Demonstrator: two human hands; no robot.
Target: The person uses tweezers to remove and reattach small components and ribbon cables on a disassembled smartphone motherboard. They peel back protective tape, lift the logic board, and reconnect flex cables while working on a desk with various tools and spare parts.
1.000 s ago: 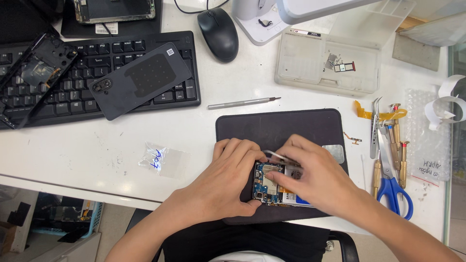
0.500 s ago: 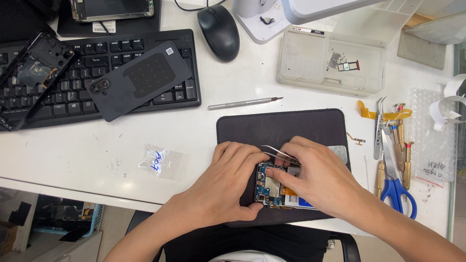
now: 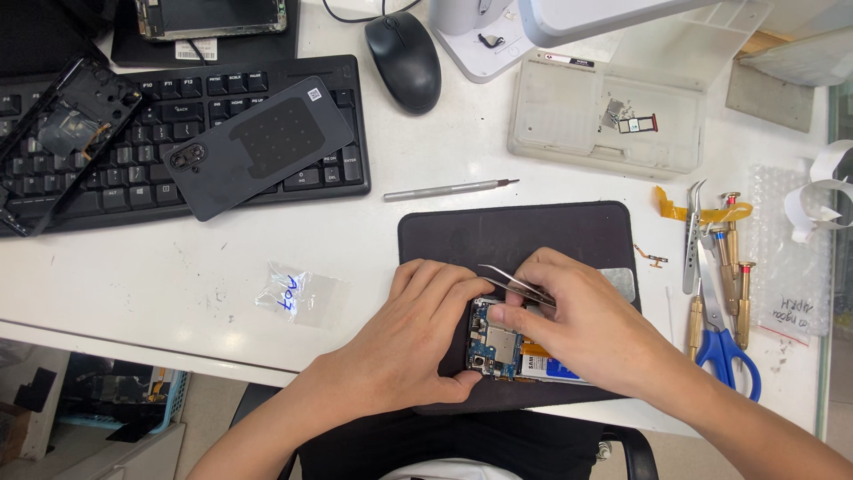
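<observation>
I'm steadying the opened phone (image 3: pixel 506 347) with my left hand (image 3: pixel 426 333) curled around it, while my right hand (image 3: pixel 577 324), at three o'clock, is pinching tweezers (image 3: pixel 515 284); next calls for delicate lifting.

Both hands crowd the near half of the dark mat (image 3: pixel 533 236); its far half is bare. Bare desk (image 3: pixel 178 267) left of the mat, only a small plastic bag (image 3: pixel 298 293) there. Right side blocked by scissors (image 3: pixel 724 342), screwdrivers (image 3: pixel 733 258), tweezers (image 3: pixel 691 231). Beyond: loose metal tool (image 3: pixel 449 188), keyboard (image 3: pixel 160 169), parts tray (image 3: pixel 604 120).
</observation>
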